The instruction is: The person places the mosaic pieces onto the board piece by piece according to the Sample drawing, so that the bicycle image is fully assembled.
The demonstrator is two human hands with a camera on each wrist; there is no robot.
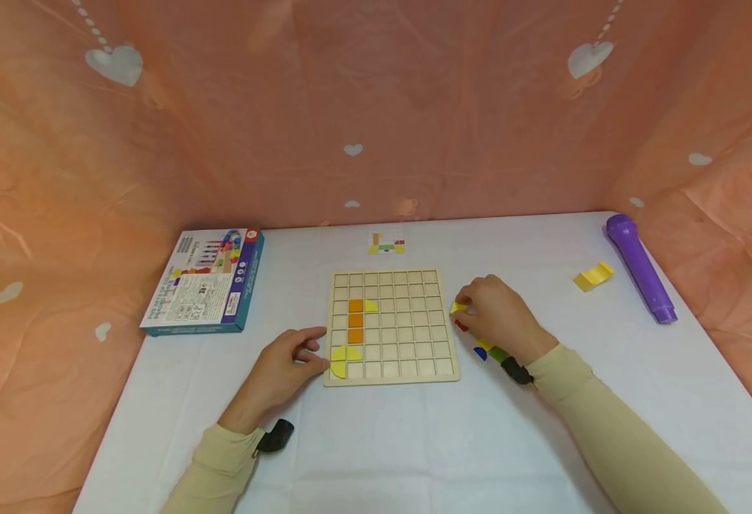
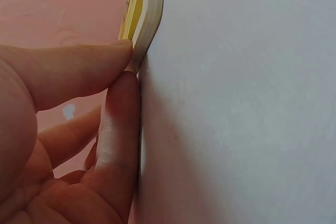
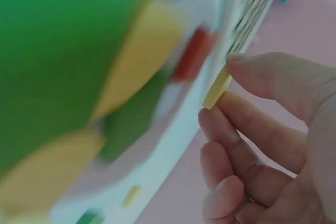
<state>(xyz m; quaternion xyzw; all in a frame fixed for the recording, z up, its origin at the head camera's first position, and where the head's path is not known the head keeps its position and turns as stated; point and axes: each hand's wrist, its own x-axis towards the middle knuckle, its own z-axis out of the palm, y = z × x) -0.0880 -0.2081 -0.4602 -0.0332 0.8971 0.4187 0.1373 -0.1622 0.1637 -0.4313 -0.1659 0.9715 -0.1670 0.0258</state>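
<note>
The gridded board (image 1: 390,333) lies flat on the white-covered bench (image 1: 376,442), between the two hands. The left hand (image 1: 283,364) is at the board's near left corner. Its fingers stand narrow, thumb tip on the upper rim and one finger low against the edge, gripping the corner.

The right hand (image 1: 498,310) is just beyond the board's right edge. Its fingers pinch a thin yellow piece (image 3: 217,88) between thumb and fingertips, the remaining fingers curled inward. Beneath and beside this hand lie loose pieces, including a blue piece (image 1: 480,353) and a green piece (image 1: 498,354), partly hidden.

On the board, three orange squares (image 1: 356,320) form a column; a yellow quarter piece (image 1: 371,305) sits right of the topmost. Three further yellow shapes (image 1: 353,353) occupy the near left cells.

Behind the board lies a small pattern card (image 1: 386,243). A printed box (image 1: 202,282) lies far left; a wavy yellow object (image 1: 593,276) and a purple tube (image 1: 640,268) lie far right.
</note>
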